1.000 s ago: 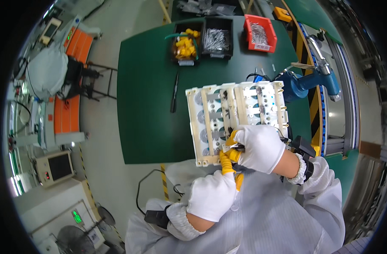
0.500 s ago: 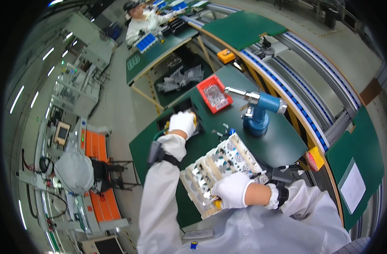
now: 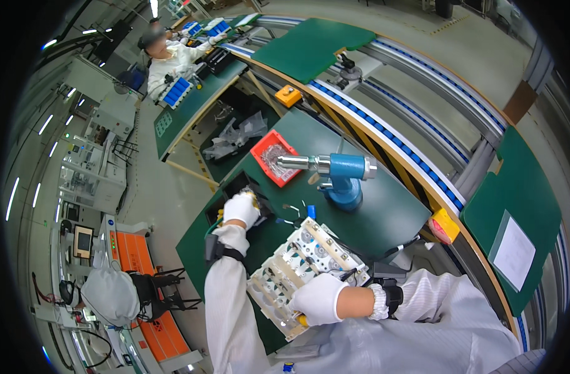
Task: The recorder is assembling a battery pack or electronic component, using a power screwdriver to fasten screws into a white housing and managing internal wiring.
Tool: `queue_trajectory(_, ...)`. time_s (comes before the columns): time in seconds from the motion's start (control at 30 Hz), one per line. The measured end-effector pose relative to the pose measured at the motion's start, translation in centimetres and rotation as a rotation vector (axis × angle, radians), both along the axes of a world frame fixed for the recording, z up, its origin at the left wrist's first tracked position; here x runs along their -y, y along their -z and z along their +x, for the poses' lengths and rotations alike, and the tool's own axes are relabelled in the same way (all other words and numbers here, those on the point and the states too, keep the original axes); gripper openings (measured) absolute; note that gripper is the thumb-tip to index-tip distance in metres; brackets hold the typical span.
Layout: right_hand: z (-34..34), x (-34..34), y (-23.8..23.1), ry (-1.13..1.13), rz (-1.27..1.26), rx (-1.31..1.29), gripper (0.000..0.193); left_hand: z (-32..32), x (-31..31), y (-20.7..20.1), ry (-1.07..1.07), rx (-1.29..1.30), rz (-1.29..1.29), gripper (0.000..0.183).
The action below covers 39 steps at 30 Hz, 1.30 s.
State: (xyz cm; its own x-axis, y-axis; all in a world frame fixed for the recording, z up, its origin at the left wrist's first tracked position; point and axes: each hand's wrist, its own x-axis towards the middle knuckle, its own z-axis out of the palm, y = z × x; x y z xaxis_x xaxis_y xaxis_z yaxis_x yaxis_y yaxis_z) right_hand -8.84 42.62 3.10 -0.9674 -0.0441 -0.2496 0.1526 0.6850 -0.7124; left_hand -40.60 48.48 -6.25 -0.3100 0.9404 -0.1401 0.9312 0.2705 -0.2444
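Observation:
My left hand [image 3: 242, 210], in a white glove, reaches into a black bin [image 3: 264, 201] at the left of the green table. Its fingers are curled, and yellow shows at their tips; what they hold is hidden. My right hand [image 3: 321, 299], also gloved, rests closed over the near right part of a white frame [image 3: 278, 260] that carries round metal parts and cream strips. Yellow shows under its fingertips too; I cannot tell whether that is a finger cover or a held thing. The frame lies tilted on the table, close to my body.
A blue rivet gun [image 3: 345, 181] stands beyond the frame. Beside it is a red bin [image 3: 274, 157] of small metal pieces. Small cables [image 3: 291, 212] lie nearby. A roller conveyor [image 3: 384, 140] runs along the right. A co-worker [image 3: 169, 62] works at the far table.
The whole view has shifted, so the table sits further left and lower. My left hand stays at the black bin, and my right hand stays on the white frame.

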Motion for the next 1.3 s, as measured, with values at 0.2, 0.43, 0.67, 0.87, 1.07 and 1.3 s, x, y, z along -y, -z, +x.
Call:
queue_trajectory(0.2, 0.0, -0.1, 0.6, 0.019, 0.024, -0.050, 0.018, 2.5, 4.3, -5.3, -0.224, 0.639, 0.642, 0.019)
queue_trajectory(0.43, -0.6, -0.6, 0.9, -0.007, 0.038, -0.045, 0.015, 15.5, 20.4, -13.8, 0.017, 0.548, 0.588, 0.025)
queue_trajectory(0.67, -0.7, 0.6, 2.0, 0.036, 0.074, -0.205, 0.011, 22.4, 27.7, -10.5, -0.551, 0.899, 0.652, 0.021)
queue_trajectory(0.87, -1.1, 1.0, 1.7, 0.035, 0.134, -0.185, 0.013, 22.6, 28.0, -7.4, -0.441, 0.823, 0.691, 0.021)
queue_trajectory(1.07, -1.0, 1.0, 1.6, 0.055, 0.131, -0.139, 0.016, 22.2, 27.8, -7.4, -0.384, 0.724, 0.651, 0.024)
queue_trajectory(1.3, -1.2, 0.9, 1.1, 0.060, 0.126, -0.112, 0.018, 22.1, 27.4, -7.5, -0.342, 0.737, 0.704, 0.017)
